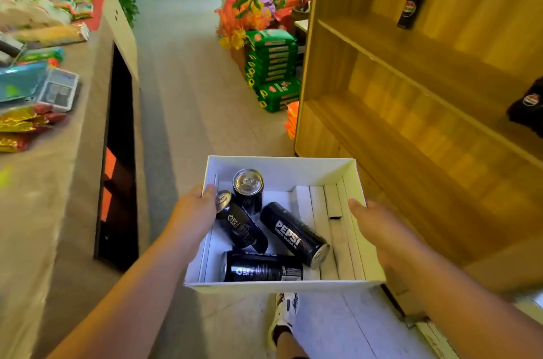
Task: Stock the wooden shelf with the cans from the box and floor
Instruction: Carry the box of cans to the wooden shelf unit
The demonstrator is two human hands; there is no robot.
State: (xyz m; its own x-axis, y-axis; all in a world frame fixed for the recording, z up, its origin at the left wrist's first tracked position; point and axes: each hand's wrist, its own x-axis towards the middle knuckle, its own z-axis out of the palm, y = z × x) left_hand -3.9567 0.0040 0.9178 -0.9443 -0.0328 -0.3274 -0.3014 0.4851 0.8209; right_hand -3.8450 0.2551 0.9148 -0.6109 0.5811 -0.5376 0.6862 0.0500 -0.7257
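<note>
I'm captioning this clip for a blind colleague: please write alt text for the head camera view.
Two bare hands, left hand and right hand, grip the sides of an open white cardboard box holding four black drink cans, one upright and three lying down. To the right, a light wooden shelf unit has one upright black shelf can.

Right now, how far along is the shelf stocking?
Early. Done: one can stands on an upper board of the wooden shelf, and a second can shows at the right edge on a lower board. In hand: the left hand and right hand grip the white box. Left: four cans inside it.
</note>
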